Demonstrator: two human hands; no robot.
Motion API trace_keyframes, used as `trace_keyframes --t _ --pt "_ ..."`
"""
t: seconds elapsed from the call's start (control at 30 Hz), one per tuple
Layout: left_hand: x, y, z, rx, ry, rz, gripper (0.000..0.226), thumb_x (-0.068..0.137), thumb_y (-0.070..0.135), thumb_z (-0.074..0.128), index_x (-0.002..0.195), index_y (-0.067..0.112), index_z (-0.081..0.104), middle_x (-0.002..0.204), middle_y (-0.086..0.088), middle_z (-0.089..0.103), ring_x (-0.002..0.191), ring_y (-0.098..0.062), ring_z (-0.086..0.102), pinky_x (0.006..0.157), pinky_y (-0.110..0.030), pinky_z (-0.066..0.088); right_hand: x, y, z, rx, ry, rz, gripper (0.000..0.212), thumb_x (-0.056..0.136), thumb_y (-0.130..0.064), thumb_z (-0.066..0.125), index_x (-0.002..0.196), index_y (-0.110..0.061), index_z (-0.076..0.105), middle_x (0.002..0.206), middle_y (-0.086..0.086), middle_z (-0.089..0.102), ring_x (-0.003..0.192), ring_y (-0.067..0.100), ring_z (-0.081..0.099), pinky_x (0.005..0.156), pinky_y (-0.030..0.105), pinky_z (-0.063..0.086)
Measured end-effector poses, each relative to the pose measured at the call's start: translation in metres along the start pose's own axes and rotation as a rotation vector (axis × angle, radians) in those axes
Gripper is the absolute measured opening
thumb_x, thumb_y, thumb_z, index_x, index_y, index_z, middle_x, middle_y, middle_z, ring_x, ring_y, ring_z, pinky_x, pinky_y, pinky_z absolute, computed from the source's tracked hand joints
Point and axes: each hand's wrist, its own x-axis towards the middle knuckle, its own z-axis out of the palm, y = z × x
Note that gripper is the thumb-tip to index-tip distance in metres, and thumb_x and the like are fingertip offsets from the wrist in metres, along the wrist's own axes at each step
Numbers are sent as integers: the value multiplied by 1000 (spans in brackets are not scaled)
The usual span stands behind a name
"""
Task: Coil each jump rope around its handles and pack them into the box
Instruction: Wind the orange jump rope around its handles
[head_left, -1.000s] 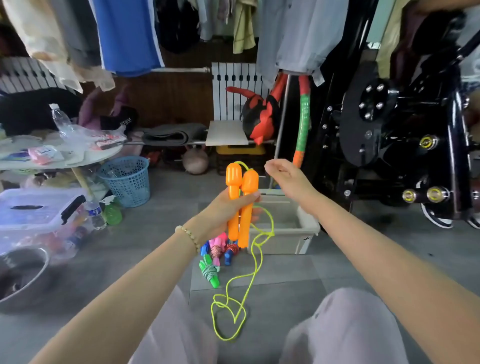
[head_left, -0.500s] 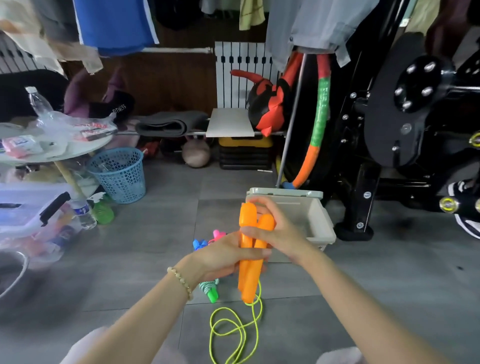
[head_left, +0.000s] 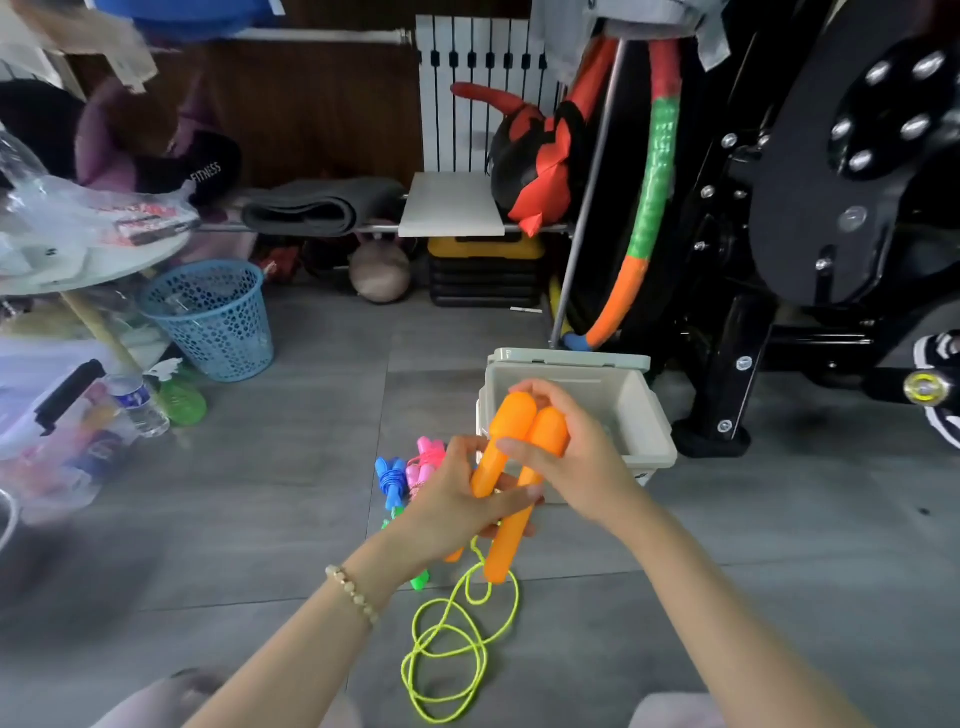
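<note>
Two orange jump-rope handles (head_left: 514, 441) are held side by side in front of the open grey box (head_left: 649, 415) on the floor. My left hand (head_left: 457, 504) grips their middle from the left. My right hand (head_left: 571, 452) curls over their rounded tops. The neon yellow rope (head_left: 452, 654) hangs from the handles' lower ends and lies in loose loops on the floor. Coiled ropes with blue handles (head_left: 390, 480), pink handles (head_left: 428, 457) and green handles (head_left: 420, 579) lie on the floor behind my left hand, partly hidden.
A blue mesh basket (head_left: 213, 317) and a water bottle (head_left: 137, 405) stand at the left by a round white table (head_left: 104, 260). Black exercise equipment (head_left: 810, 234) and a hoop (head_left: 644, 208) fill the right. A clear storage bin (head_left: 47, 415) sits at far left.
My right hand came from above the box down onto the tops of the orange handles. The handles dropped lower, and more of the yellow rope now lies pooled on the floor.
</note>
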Motion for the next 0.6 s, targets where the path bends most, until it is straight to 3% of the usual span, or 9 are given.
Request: trace_keyframes --t 0.13,0.23,0.37,0.47,0.6 --pt "-3 0 -2 -18 -167 -22 28 90 11 61 115 19 52 90 1 73 78 -23 71 77 -38 59 -5 -2 -1 23 -47 7 45 76 -21 77 112 -29 53 99 -3 55 73 2 56 60 21 51" --pt "-6 -4 -2 -82 -257 -96 16 91 12 57 107 17 60 88 -1 73 78 -22 71 74 -32 59 -11 1 2 -7 -59 -7 45 71 -32 74 111 -33 52 102 -4 58 81 6 58 69 22 51" --pt "-14 -8 1 -107 -310 -218 31 79 32 62 103 12 59 87 -8 73 77 -28 71 71 -34 59 -17 2 1 -5 -47 -27 45 71 -33 74 111 -35 53 103 -6 57 90 10 58 78 25 51" --pt "-22 -7 3 -12 -237 -166 27 83 34 63 99 13 59 86 -9 74 73 -27 71 64 -32 58 -22 -2 1 2 -14 -44 45 71 -32 74 111 -37 52 104 -10 57 97 12 58 82 29 51" --pt "-34 -4 9 41 -3 25 26 83 20 71 100 3 62 80 -8 74 67 -24 71 58 -29 56 -32 -18 0 4 35 -90 45 72 -29 73 111 -35 51 104 -11 57 96 11 58 84 27 50"
